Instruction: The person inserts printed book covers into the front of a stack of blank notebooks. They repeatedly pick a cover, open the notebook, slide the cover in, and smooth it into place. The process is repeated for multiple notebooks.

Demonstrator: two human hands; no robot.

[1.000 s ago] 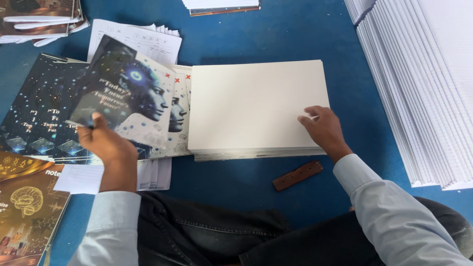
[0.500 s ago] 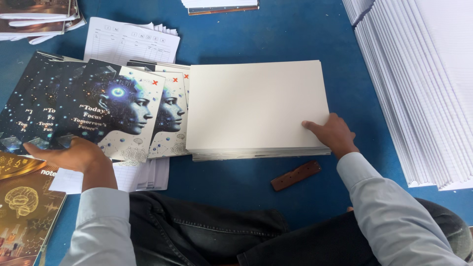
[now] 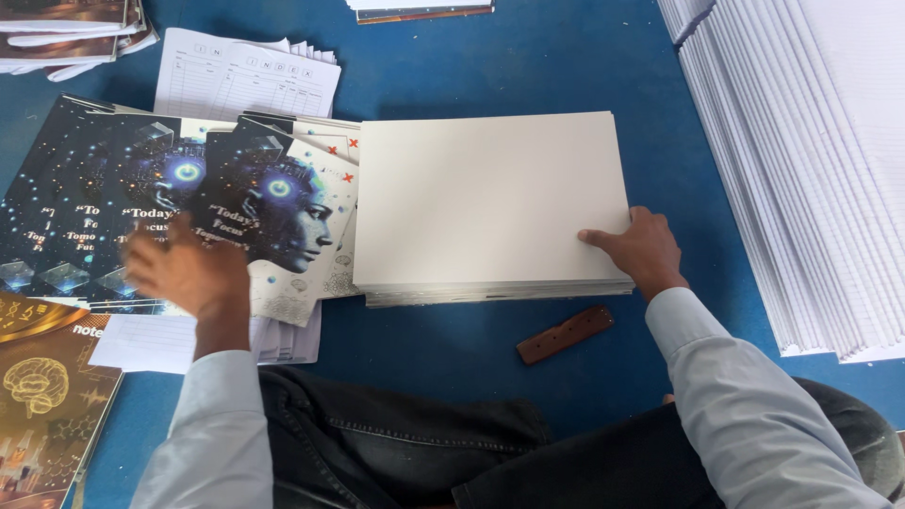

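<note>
We see two hands at work on a blue worktop (image 3: 528, 57). The left hand (image 3: 184, 273) lies on a pile of dark covers (image 3: 269, 203), each with a glowing blue face printed on it. The hand is blurred, so we cannot tell if it grips a cover or just presses on it. The covers are fanned out toward the left edge of the worktop, one partly on top of the next.

The right hand (image 3: 641, 250) holds the right side of a stack of plain cream sheets (image 3: 485, 203). The thumb sits on top of the stack and the fingers curl down around its edge. This stack lies in the middle of the worktop, just beside the dark covers and touching them.

A small brown wooden stick (image 3: 564, 335) lies on the blue top near the front edge, just in front of the cream stack and near the right wrist.

Behind the covers we see white printed forms (image 3: 245, 75) with lines and boxes. At the front left corner lies a brown cover with a gold brain drawing (image 3: 42, 396). Along the right edge sits a big fanned row of white lined sheets (image 3: 801, 170). At the back left corner lies another small pile of booklets (image 3: 66, 28).

Both arms wear light grey sleeves (image 3: 745, 415).
</note>
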